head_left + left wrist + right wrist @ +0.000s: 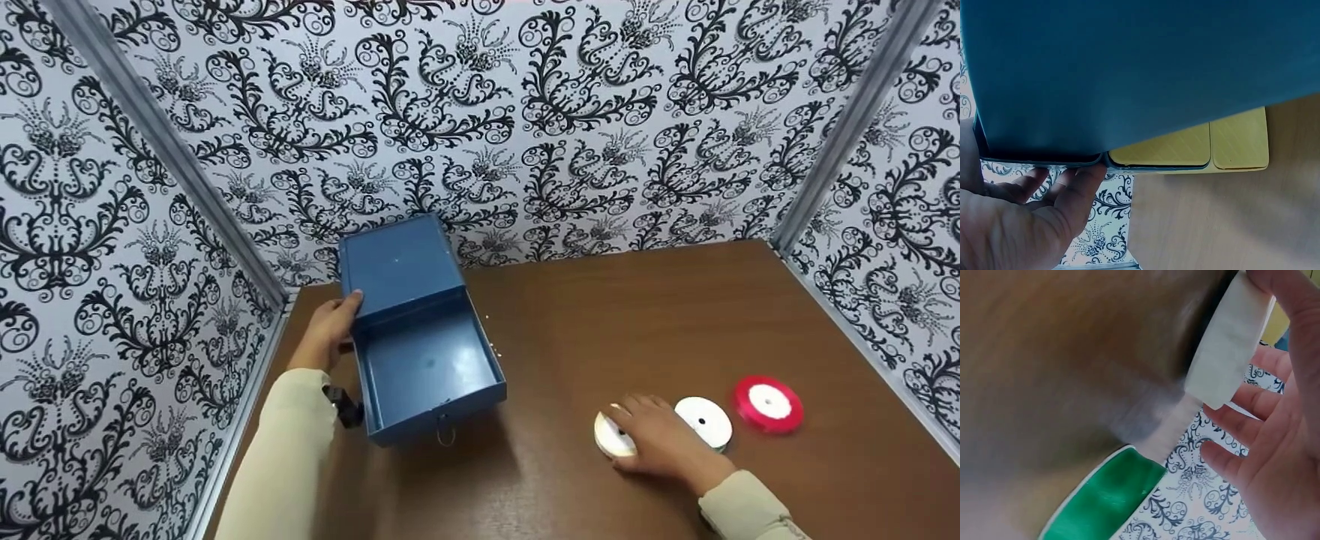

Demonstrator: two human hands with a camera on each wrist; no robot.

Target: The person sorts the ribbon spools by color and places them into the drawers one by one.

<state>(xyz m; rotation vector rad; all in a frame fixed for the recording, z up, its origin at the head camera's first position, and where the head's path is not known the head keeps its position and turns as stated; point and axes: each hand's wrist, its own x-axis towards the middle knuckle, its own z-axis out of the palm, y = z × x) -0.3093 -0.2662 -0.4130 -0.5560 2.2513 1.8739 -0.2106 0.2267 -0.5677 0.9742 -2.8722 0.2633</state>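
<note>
A blue drawer box [401, 266] stands at the left with its front drawer [427, 367] pulled out; nothing lies on the bare part of the drawer floor that shows. My left hand [334, 322] holds the box by its left side, fingertips at its edge in the left wrist view. At the right, my right hand [660, 439] grips a spool of white ribbon [1230, 343], thumb on one side and fingers on the other. Right beside it sits a spool of green ribbon [1106, 495], whose white face [705, 420] is up in the head view.
Farther right a spool of red ribbon [769, 405] lies flat on the brown table [570, 330]. Yellow panels [1235, 140] show beside the blue drawer from below. Patterned walls [480, 135] close off the back and both sides. A wire ring [446, 435] hangs from the drawer front.
</note>
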